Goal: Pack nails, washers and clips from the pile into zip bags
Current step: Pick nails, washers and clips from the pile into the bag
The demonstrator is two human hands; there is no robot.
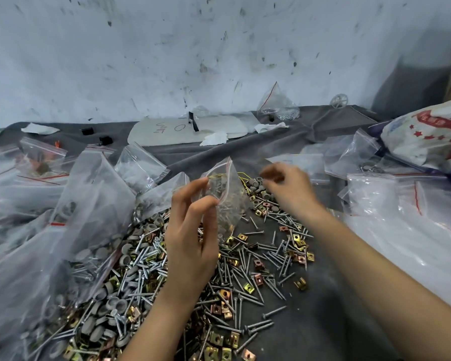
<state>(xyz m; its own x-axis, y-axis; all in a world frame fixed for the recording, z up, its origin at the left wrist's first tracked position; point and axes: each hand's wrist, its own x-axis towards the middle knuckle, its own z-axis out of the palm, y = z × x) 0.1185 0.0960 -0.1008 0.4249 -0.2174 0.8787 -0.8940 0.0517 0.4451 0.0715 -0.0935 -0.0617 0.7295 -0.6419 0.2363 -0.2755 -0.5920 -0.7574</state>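
pinching zip bag (228, 196) in left hand (192, 241) grip, above pile (248, 280)

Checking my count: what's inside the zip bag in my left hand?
Thin nails show through the zip bag, grey washers near its top. The left hand covers its left edge; anything there is hidden.

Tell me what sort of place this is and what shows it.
Probably a small hardware-packing bench: a loose pile of nails, clips and grey washers on a grey cloth, filled zip bags heaped at left, a scuffed white wall behind.
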